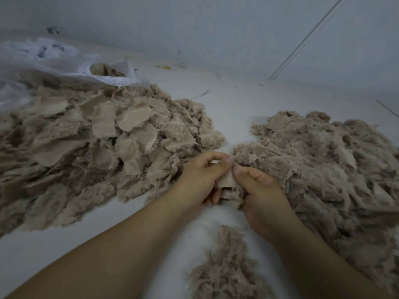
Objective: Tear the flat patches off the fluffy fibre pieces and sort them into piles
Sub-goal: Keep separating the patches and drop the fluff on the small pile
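Pinching one beige fluffy fibre piece (230,190) between left hand (201,176) and right hand (262,195), thumbs meeting on its flat woven patch (226,180), likely readying to tear. Sitting between patch-strewn left heap (90,147) and fluffy right heap (323,165) for sorting.

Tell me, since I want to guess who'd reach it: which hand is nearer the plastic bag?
Left. The left hand sits right of and below the plastic bag, beside the pile with the flat patches; the right hand lies farther right.
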A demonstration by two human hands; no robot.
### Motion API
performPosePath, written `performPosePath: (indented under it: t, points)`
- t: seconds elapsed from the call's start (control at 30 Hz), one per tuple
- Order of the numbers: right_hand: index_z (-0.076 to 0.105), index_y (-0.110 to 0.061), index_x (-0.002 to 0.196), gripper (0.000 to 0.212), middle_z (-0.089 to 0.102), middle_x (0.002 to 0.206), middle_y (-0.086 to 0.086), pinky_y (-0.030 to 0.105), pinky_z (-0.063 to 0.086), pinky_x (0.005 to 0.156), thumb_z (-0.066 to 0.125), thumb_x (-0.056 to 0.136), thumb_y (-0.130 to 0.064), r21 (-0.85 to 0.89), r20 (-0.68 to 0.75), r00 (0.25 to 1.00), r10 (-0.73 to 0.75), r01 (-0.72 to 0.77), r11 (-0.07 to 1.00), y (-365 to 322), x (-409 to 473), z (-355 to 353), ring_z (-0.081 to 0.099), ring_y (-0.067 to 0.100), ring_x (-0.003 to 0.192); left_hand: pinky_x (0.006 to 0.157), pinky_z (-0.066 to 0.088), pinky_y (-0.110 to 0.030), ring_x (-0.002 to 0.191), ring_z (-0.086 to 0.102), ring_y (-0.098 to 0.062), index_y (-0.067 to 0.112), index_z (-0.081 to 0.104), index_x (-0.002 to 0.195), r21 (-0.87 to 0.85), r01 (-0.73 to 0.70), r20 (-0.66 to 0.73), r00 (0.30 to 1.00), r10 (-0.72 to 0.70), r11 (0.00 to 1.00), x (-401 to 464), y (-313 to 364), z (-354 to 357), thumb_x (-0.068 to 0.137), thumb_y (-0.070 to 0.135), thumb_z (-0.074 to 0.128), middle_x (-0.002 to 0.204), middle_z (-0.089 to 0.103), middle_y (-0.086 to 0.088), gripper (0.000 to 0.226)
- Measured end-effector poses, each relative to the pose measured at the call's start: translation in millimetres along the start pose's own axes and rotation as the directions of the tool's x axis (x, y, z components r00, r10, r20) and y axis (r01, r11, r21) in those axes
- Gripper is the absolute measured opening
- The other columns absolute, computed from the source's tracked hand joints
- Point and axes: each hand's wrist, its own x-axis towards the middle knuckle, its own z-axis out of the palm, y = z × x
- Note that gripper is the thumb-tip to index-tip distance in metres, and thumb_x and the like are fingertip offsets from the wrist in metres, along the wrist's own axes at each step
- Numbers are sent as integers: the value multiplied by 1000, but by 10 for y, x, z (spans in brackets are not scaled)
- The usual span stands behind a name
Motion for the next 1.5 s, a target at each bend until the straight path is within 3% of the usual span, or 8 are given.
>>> performPosePath:
  t: [0.13, 0.37, 0.63, 0.77, 0.87, 1.03, 1.23, 1.5]
  points:
    - [61, 19, 99, 42, 62, 79, 41, 59, 54, 81, 49, 101, -20, 5, 19, 1000, -1, 0, 1000, -6, -10, 10, 63, 49, 73, 40, 22, -28, 34, 36, -19, -7, 54, 88, 11, 30, -14, 999, -30, 999, 5, -8, -27, 99, 32, 54, 54, 47, -13, 40]
    - [65, 7, 118, 35, 72, 102, 25, 34, 59, 71, 46, 102, -17, 128, -140, 989, 49, -31, 991, -9, 43, -27, 71, 32, 85, 37, 20, -17, 32, 29, -16, 12, 44, 68, -146, -63, -232, 972, 28, 987, -14, 18, -52, 102, 25, 48, 57, 40, -7, 37]
    - [64, 1, 101, 20, 72, 96, 23, 33, 60, 73, 45, 102, -5, 217, -173, 984, 42, -4, 976, 10, 57, -31, 73, 31, 90, 55, 48, -35, 59, 56, -19, 13, 60, 78, 514, -138, -18, 985, 172, 847, -78, -30, 124, 75, 25, 84, 71, 62, -11, 27]
    - [65, 0, 107, 20, 71, 102, 20, 34, 59, 84, 60, 90, -10, 184, -160, 987, -8, 38, 982, 16, 58, -33, 70, 29, 98, 51, 39, -18, 53, 48, -4, 24, 57, 65, 582, -244, -44, 943, 330, 776, -96, -71, 95, 75, 2, 76, 60, 53, 5, 31]
    - [67, -1, 106, 20, 71, 107, 21, 36, 59, 89, 59, 91, -11, 248, -161, 987, 9, 31, 968, 7, 49, -35, 70, 30, 103, 53, 40, -28, 56, 50, -12, 12, 58, 66, 622, -325, -49, 892, 449, 713, -128, -64, 30, 72, -2, 62, 61, 54, -5, 16]
    - [69, -10, 99, 15, 74, 87, 4, 24, 59, 71, 54, 97, -6, 289, -234, 972, 34, 36, 957, -11, 60, -13, 70, 12, 77, 57, 22, -32, 60, 33, -18, -5, 42, 64, 676, -236, -136, 891, 432, 699, -72, -49, -82, 67, -9, 51, 64, 41, -26, 10]
    - [62, -12, 99, 9, 63, 84, 2, 20, 52, 59, 53, 100, -12, 393, -316, 943, 102, 32, 919, -32, 62, -26, 57, 10, 70, 53, 34, -41, 63, 45, -31, -2, 44, 61, 825, -210, -43, 903, 428, 525, -109, -24, -60, 62, -16, 52, 64, 44, -18, 16]
    - [57, -15, 105, 22, 46, 69, -1, 19, 39, 47, 36, 105, -8, 485, -366, 923, 122, 77, 871, -33, 93, -65, 43, 6, 50, 58, 18, -31, 56, 26, -17, 11, 31, 55, 765, -173, -147, 892, 429, 621, -53, -38, -144, 63, -18, 50, 58, 26, -8, 35]
